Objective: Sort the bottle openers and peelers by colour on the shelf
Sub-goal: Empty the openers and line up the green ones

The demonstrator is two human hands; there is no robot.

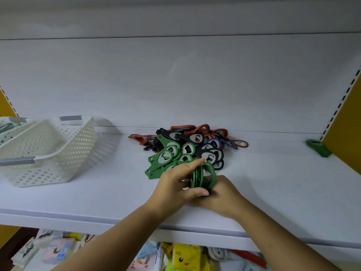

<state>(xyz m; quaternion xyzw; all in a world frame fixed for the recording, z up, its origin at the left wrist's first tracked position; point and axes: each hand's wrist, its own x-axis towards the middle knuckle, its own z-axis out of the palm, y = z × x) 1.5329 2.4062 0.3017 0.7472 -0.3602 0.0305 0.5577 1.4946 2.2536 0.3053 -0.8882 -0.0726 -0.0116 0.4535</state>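
we hold the stack of green openers [203, 176] near the front of the shelf [273, 184], just before the mixed pile [197, 142]. the left hand [174, 182] pinches it and the right hand [221, 194] wraps its base. they look light, stiff and slick, so we'd squeeze the flat faces to stop any sliding out.

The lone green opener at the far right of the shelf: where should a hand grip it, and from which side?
Probably by its ring end, coming from the left. The green opener lies flat with its ring end toward the bare shelf, while the yellow side panel stands close on its right and leaves little room there.
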